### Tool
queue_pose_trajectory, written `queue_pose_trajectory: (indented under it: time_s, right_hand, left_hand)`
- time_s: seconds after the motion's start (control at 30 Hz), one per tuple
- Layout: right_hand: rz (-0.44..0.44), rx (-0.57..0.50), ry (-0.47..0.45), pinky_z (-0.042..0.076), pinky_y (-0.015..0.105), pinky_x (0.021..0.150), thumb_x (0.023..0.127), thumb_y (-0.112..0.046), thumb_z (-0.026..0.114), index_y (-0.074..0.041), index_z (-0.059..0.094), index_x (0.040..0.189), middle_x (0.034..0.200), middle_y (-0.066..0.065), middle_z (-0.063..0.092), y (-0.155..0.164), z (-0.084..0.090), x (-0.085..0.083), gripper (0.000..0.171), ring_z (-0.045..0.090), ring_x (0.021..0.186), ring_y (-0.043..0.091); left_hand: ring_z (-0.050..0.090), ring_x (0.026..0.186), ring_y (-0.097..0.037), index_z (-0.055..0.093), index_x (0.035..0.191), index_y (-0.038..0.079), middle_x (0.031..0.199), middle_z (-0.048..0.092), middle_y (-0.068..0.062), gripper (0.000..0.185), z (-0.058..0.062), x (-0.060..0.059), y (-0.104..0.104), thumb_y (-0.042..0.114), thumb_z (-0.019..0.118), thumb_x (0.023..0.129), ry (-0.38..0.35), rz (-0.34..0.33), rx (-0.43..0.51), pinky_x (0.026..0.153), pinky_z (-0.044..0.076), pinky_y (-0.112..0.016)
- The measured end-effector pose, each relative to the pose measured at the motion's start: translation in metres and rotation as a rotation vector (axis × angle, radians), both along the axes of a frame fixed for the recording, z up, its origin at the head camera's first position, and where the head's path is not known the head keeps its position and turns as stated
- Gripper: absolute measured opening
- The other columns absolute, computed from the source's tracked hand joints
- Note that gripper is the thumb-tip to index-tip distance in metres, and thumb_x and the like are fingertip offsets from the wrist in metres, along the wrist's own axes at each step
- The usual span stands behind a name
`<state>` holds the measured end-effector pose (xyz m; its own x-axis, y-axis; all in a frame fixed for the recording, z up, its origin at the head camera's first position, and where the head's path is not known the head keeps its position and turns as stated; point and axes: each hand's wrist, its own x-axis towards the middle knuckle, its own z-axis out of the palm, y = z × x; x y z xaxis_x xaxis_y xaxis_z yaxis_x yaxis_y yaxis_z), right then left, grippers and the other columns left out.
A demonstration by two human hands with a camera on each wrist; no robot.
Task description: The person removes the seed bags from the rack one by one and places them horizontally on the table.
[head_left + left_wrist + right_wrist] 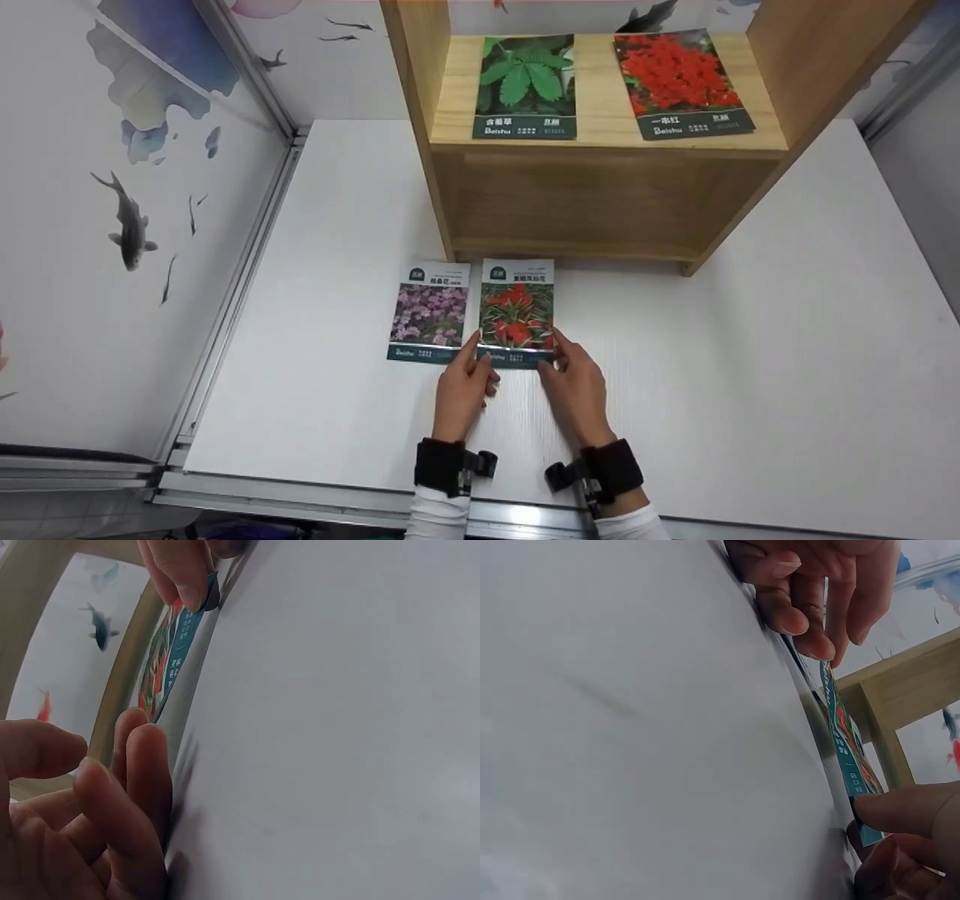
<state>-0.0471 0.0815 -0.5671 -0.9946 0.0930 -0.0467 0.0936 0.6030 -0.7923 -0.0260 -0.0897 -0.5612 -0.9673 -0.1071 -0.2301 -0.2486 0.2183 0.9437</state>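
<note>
Green-banded packets [517, 309]: 4; hands [581, 390]: 2

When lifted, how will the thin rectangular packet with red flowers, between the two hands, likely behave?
The red-flowered packet is probably light, since it looks thin in both wrist views. It may be fairly stiff, as its lower edge looks nearly straight. Being flat, it should hardly roll.

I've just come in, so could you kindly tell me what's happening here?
A person's right hand pinches the lower right corner of the red-flower packet, its near edge looking raised off the white table; the left hand is at the lower left corner. The purple-flower packet lies to its left. The wooden shelf holds a green-leaf packet and another packet with red blooms.
</note>
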Motion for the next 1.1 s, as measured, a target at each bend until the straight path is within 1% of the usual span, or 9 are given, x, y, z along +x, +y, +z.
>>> queue_pose_trajectory:
  time_s: [0.13, 0.27, 0.43, 0.6, 0.73, 0.87, 1.1]
  right_hand:
    - [0.007, 0.055, 0.004, 0.034, 0.029, 0.051, 0.079, -0.019, 0.066, -0.019, 0.05, 0.129, 0.082, -0.003, 0.051, -0.0013, -0.0001, -0.0005, 0.053, 0.042, 0.062, 0.014]
    - [0.004, 0.088, 0.013, 0.034, 0.029, 0.05, 0.078, -0.019, 0.068, -0.018, 0.05, 0.129, 0.085, -0.002, 0.051, -0.0023, 0.0005, -0.0009, 0.054, 0.043, 0.063, 0.013]
    - [-0.003, 0.125, 0.012, 0.036, 0.028, 0.051, 0.077, -0.018, 0.068, -0.015, 0.051, 0.127, 0.092, 0.0, 0.052, -0.0043, 0.0004, -0.0015, 0.054, 0.046, 0.066, 0.013]
    - [-0.01, 0.15, 0.016, 0.038, 0.028, 0.054, 0.076, -0.016, 0.069, -0.014, 0.052, 0.127, 0.096, 0.001, 0.05, -0.0059, 0.0001, -0.0018, 0.054, 0.048, 0.071, 0.013]
    - [-0.004, 0.157, -0.003, 0.036, 0.028, 0.052, 0.076, -0.018, 0.069, -0.011, 0.051, 0.127, 0.096, 0.001, 0.049, -0.0068, 0.0011, -0.0019, 0.055, 0.047, 0.068, 0.015]
    - [0.004, 0.169, -0.014, 0.037, 0.029, 0.052, 0.075, -0.02, 0.07, -0.01, 0.052, 0.127, 0.098, 0.001, 0.049, -0.0071, 0.0021, -0.002, 0.055, 0.047, 0.067, 0.015]
    - [0.008, 0.18, -0.019, 0.038, 0.029, 0.052, 0.075, -0.022, 0.071, -0.01, 0.053, 0.126, 0.099, 0.002, 0.049, -0.0073, 0.0025, -0.0032, 0.055, 0.049, 0.067, 0.015]
  left_hand:
    - [0.054, 0.051, -0.02, 0.034, 0.138, 0.025, 0.069, 0.062, -0.005, 0.047, -0.0006, -0.0004, 0.0002, 0.028, 0.047, 0.093, 0.001, 0.008, 0.003, 0.042, 0.044, -0.03]
    - [0.049, 0.043, -0.017, 0.036, 0.137, 0.025, 0.064, 0.059, -0.006, 0.046, -0.0015, -0.0011, 0.0005, 0.029, 0.047, 0.093, -0.003, 0.023, -0.008, 0.041, 0.043, -0.031]
    - [0.044, 0.038, -0.013, 0.038, 0.136, 0.025, 0.057, 0.056, -0.006, 0.045, -0.0022, -0.0018, 0.0011, 0.031, 0.048, 0.093, -0.035, 0.048, -0.018, 0.039, 0.041, -0.03]
    - [0.041, 0.036, -0.012, 0.038, 0.137, 0.024, 0.054, 0.054, -0.005, 0.045, -0.0024, -0.0029, 0.0013, 0.027, 0.045, 0.093, -0.069, 0.052, -0.03, 0.037, 0.039, -0.027]
    - [0.042, 0.035, -0.012, 0.036, 0.138, 0.022, 0.054, 0.055, -0.005, 0.047, -0.0017, -0.0038, 0.001, 0.025, 0.044, 0.092, -0.077, 0.051, -0.047, 0.036, 0.04, -0.027]
    - [0.041, 0.034, -0.012, 0.035, 0.138, 0.02, 0.054, 0.054, -0.004, 0.048, -0.001, -0.0045, 0.0011, 0.027, 0.044, 0.092, -0.081, 0.045, -0.061, 0.036, 0.04, -0.028]
    - [0.04, 0.033, -0.012, 0.034, 0.139, 0.019, 0.053, 0.054, -0.004, 0.05, -0.0007, -0.0059, 0.0017, 0.034, 0.046, 0.093, -0.08, 0.034, -0.056, 0.037, 0.04, -0.029]
